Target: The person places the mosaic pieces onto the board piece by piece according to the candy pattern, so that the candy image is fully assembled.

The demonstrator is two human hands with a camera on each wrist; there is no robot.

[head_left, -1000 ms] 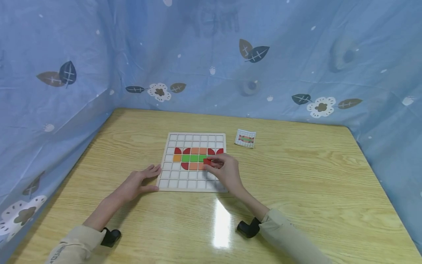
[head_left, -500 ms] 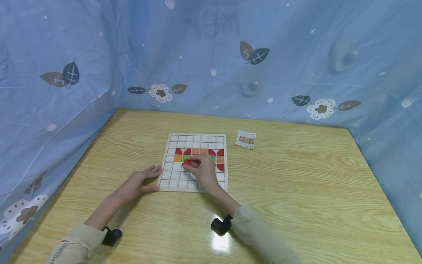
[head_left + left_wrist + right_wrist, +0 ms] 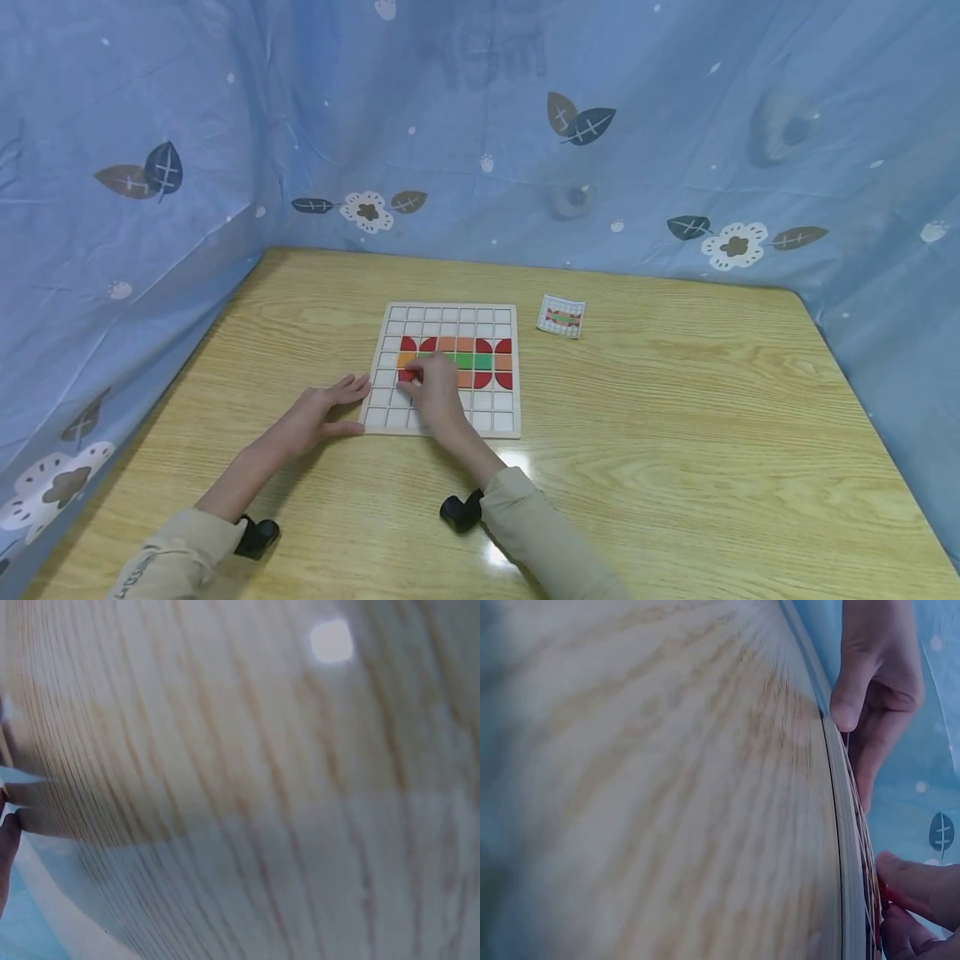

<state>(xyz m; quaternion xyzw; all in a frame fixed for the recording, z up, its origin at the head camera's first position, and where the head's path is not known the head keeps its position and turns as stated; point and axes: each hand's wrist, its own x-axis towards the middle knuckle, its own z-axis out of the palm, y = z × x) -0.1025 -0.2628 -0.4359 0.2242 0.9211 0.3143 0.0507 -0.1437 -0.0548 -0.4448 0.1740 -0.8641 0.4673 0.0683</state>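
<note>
My right hand (image 3: 438,392) pinches a small red tile (image 3: 405,377) between thumb and fingers, low over the left part of a square white grid board (image 3: 481,418). In the right wrist view the red tile (image 3: 883,891) shows between the fingertips, right at the board's face. Red quarter-round, orange and green tiles (image 3: 465,361) form a sweet-like pattern across the board's middle, partly hidden behind that hand. My left hand (image 3: 311,418) rests at the board's left edge, fingers extended with their tips against the rim; only bits of its fingers (image 3: 7,840) enter the left wrist view.
A small pattern card (image 3: 561,317) lies on the wooden table (image 3: 675,417) to the board's upper right, printed with a similar figure. Blue patterned cloth (image 3: 487,125) hangs behind the table and along its sides. Black wrist devices (image 3: 461,512) sit near both sleeve cuffs.
My right hand has travelled left across the board, carrying the red tile from the right part of the pattern to its lower left. My left hand has stayed at the board's edge.
</note>
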